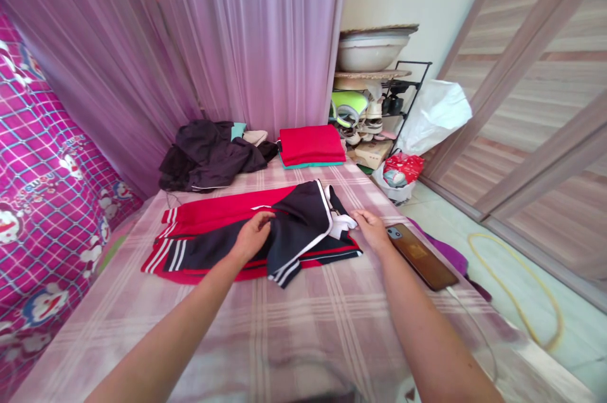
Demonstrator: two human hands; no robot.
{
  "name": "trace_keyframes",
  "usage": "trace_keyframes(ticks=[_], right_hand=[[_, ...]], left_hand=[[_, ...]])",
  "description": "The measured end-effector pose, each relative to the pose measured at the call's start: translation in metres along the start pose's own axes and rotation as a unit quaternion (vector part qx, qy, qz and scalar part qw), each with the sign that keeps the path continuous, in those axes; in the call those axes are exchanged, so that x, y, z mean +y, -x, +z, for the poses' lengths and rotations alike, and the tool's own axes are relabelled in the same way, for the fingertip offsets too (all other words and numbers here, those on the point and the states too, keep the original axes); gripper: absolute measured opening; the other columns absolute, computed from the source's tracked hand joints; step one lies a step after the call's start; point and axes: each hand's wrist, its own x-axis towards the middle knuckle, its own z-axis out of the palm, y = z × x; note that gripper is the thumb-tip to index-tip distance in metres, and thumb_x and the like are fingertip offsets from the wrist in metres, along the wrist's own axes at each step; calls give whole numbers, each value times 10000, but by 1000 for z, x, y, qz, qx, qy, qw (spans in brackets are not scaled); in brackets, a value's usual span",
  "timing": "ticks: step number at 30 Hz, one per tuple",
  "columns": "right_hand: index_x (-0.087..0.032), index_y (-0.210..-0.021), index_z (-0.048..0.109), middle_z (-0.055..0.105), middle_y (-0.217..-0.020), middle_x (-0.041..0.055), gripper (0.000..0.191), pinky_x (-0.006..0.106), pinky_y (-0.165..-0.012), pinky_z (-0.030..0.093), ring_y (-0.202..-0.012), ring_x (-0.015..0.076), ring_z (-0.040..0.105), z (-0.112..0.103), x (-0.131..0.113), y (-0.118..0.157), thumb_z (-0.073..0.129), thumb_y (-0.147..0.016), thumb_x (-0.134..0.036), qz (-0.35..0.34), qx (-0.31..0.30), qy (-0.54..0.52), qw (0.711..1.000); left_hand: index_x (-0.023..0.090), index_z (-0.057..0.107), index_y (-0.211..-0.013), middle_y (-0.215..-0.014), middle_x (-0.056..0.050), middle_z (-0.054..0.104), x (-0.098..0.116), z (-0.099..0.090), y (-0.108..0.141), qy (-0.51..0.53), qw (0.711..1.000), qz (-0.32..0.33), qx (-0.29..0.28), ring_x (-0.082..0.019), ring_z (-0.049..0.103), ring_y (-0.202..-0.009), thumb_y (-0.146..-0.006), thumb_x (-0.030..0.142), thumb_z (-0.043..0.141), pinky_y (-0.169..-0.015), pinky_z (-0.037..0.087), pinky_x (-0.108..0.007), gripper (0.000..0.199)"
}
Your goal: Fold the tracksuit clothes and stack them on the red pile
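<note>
On plaid cloth (303, 327), right fingers (363, 216) pinch limp, crumpled white fabric (341, 225).

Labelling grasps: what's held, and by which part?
The right hand appears to pinch the navy top by the white fabric at its right end. Left hand over it; grip unclear.

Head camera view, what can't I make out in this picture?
All in the head view:
Left hand: its own back hides the palm, so its grip on the dark top is unclear.
Red cloth: partly covered by the dark top.
Phone: lies back up, its screen hidden against the bed.
Dark object: cut off by the bottom edge and blurred.
</note>
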Motion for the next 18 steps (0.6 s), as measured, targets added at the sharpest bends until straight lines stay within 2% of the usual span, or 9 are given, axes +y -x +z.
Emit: trace_keyframes(ticks=[3,5,8,11,14,16,18], right_hand=[[-195,-885,729,751,-872,75,553,361,-675,544,-772,239,667,2,0,1,566,-713,-696,-2,4,4,1000],[-193,-875,729,753,-878,78,538,383,-728,542,-789,245,667,3,0,2,558,-721,-679,-11,9,17,1000],[-204,-873,732,760,-913,71,481,407,-823,528,-835,250,672,3,1,4,549,-748,-631,-28,19,41,999],[-207,-872,733,764,-913,68,439,412,-865,514,-861,253,677,2,0,5,540,-766,-587,-40,22,60,997],[-214,-855,731,766,-906,67,411,407,-873,509,-880,258,678,2,-1,6,524,-777,-560,-49,18,77,996],[-220,-843,727,766,-906,69,394,406,-878,507,-892,261,678,2,-3,6,511,-781,-544,-53,17,84,995],[-221,-839,722,765,-912,75,382,409,-891,503,-907,265,678,2,-4,7,500,-784,-527,-56,18,88,994]], left_hand=[[196,592,-1211,-1286,-87,661,-6,-36,0,-27,998,-6,57,-207,607,-1204,-848,369,510,-1072,450,-388,411],[192,606,-1193,-1238,-90,683,-2,-49,13,-68,997,-3,48,-212,634,-1152,-862,408,498,-1036,478,-383,410],[228,658,-1141,-1123,-68,719,10,-45,40,-172,984,30,-37,-225,667,-1044,-848,480,556,-964,516,-371,400],[268,662,-1175,-1201,-65,693,17,-29,60,-283,951,77,-101,-252,632,-1119,-791,425,655,-1012,480,-381,415],[261,669,-1147,-1194,-74,693,13,-24,63,-336,936,49,-88,-249,638,-1108,-818,274,565,-988,485,-372,345],[257,681,-1083,-1102,-58,721,11,-32,57,-322,944,14,-75,-238,665,-1034,-833,248,493,-934,503,-356,313],[249,681,-1035,-949,-27,736,12,-49,47,-268,960,-21,-72,-224,681,-906,-849,317,461,-845,525,-334,296]])
